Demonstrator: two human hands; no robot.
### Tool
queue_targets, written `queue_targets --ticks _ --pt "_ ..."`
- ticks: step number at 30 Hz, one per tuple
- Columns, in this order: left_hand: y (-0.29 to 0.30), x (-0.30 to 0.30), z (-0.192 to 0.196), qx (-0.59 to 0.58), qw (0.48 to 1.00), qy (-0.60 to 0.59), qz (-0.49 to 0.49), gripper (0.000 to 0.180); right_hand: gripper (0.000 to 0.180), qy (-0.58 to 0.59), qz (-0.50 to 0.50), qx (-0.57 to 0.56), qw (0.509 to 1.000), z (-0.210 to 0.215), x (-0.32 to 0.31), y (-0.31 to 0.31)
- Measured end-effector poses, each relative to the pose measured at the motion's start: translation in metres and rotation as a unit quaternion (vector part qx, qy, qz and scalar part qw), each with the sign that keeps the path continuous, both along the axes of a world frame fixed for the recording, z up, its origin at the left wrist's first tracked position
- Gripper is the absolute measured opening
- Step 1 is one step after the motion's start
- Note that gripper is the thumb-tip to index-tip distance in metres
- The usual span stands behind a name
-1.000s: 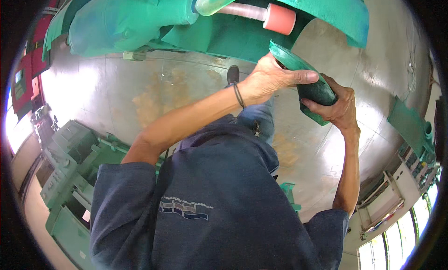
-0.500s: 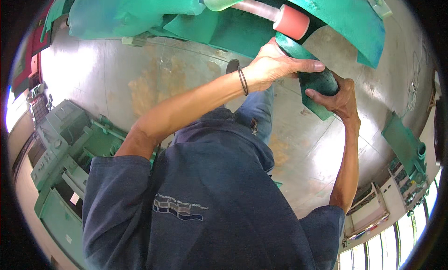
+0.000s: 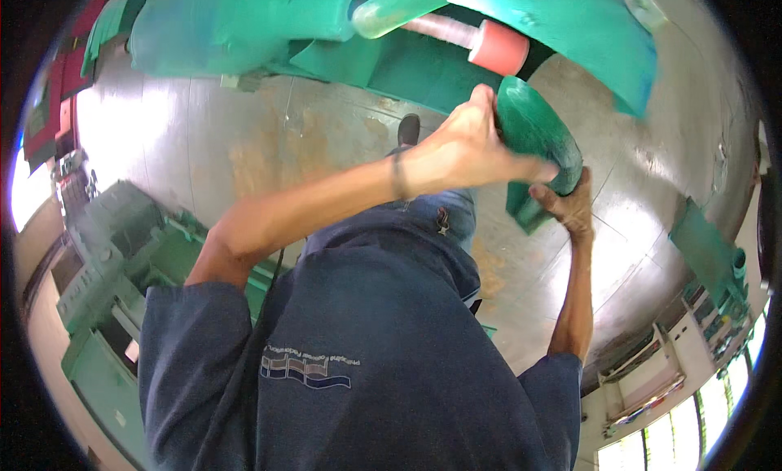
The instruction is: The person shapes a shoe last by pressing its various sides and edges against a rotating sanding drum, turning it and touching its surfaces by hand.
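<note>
Green curved cover (image 3: 538, 133) held up between both hands, just below the pink roller end (image 3: 498, 47) of the green machine (image 3: 342, 31). Left hand (image 3: 464, 149) wrapped over the cover's upper edge, fingers closed on it. Right hand (image 3: 570, 206) grips its lower end from beneath. Beyond: glossy concrete floor (image 3: 244, 137).

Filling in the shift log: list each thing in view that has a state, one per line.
left hand: closed over the top of the green round part
right hand: gripping that part from below
green round part: held up in both hands, tilted
pink roller: mounted on the green machine, end face exposed
green machine: housing overhead; running or not cannot be told
</note>
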State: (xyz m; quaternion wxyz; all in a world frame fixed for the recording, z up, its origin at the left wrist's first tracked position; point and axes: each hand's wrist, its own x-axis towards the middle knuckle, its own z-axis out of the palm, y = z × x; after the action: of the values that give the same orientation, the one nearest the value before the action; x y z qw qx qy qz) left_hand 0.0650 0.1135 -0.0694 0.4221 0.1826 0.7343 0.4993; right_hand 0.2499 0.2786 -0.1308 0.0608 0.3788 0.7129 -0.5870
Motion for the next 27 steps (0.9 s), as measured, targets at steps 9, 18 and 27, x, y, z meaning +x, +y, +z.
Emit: queue_targets --ticks 9,18,27 --pt "-0.099 0.026 0.129 0.492 0.732 -0.453 -0.129 0.037 0.094 0.195 -0.245 -0.530 0.788 -0.010 0.019 -0.177" --pt "-0.132 0.099 0.184 0.705 0.453 -0.546 0.010 0.035 0.099 0.261 -0.299 -0.453 0.798 0.009 -0.001 -0.231" --pt "-0.157 0.116 0.197 0.686 0.529 -0.498 0.040 0.036 0.097 0.273 -0.294 -0.439 0.804 0.018 0.012 -0.245"
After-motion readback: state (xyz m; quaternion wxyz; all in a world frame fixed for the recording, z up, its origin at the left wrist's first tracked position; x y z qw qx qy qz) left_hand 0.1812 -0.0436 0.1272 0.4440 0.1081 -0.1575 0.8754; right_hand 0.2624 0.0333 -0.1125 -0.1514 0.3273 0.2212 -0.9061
